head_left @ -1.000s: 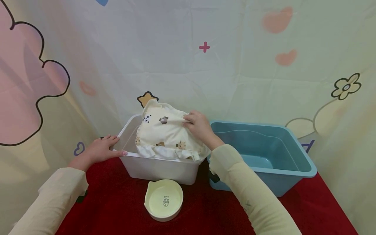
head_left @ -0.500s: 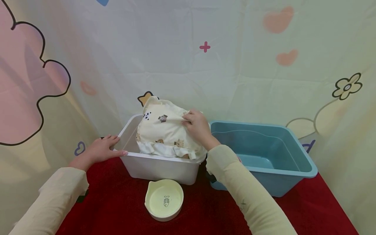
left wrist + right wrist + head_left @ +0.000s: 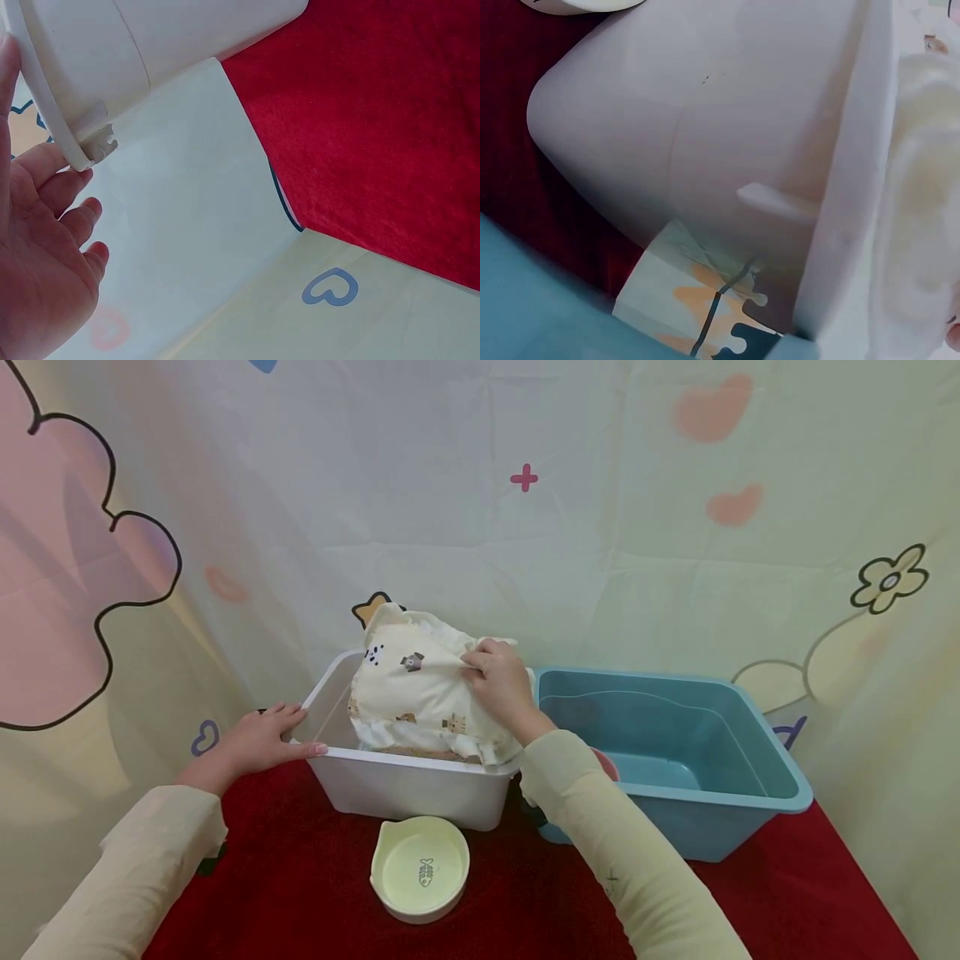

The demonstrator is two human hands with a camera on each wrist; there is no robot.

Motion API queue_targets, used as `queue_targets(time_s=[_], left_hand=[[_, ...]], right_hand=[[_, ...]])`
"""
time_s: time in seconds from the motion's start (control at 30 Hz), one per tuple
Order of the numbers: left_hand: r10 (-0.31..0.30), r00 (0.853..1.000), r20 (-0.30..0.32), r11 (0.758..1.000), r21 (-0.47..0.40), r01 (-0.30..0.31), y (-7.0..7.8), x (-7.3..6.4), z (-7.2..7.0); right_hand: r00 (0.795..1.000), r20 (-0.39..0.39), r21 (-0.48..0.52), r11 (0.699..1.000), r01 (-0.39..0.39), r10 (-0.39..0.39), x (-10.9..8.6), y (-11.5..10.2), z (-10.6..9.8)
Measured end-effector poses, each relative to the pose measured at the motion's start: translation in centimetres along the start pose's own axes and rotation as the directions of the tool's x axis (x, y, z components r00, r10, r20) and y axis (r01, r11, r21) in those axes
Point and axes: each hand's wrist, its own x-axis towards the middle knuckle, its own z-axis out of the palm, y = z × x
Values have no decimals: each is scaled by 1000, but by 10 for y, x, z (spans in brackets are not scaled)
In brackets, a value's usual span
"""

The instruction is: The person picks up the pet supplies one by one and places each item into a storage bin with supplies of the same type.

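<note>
A cream cushion (image 3: pixel 427 681) with printed animals and a frilled edge stands tilted in the white bin (image 3: pixel 408 789), its top above the rim. My right hand (image 3: pixel 498 681) pinches the cushion's cover at its right side. My left hand (image 3: pixel 251 743) holds the bin's front left corner, thumb along the front rim; in the left wrist view its fingers bend around the corner of the rim (image 3: pixel 56 127). A brownish strip shows under the frill; what it belongs to is hidden. The right wrist view has the bin's outer wall (image 3: pixel 705 112) and blurred white frill (image 3: pixel 919 202).
A blue bin (image 3: pixel 705 827) stands to the right, with a pink-red thing (image 3: pixel 606 764) partly hidden by my right sleeve. A round cream bowl (image 3: pixel 420 868) with a fish-bone print sits in front on the red cloth (image 3: pixel 300 877). A printed curtain (image 3: pixel 585 568) hangs behind.
My right hand has shifted slightly left, and the cushion's front frill has risen, baring the brownish strip. The pink-red thing has come into sight beside my sleeve. My left hand stays put.
</note>
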Motion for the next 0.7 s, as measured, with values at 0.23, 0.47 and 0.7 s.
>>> queue_targets(time_s=[0.23, 0.47, 0.7], left_hand=[[-1, 1000, 6, 1000, 2, 1, 0, -1, -2], [-10, 1000, 9, 1000, -6, 10, -1, -1, -2], [-12, 1000, 10, 1000, -2, 12, -1, 0, -2]], right_hand=[[1000, -21, -43, 999, 8, -9, -1, -1, 3], [999, -19, -72, 997, 26, -28, -3, 0, 7], [999, -2, -78, 996, 40, -41, -8, -1, 12]])
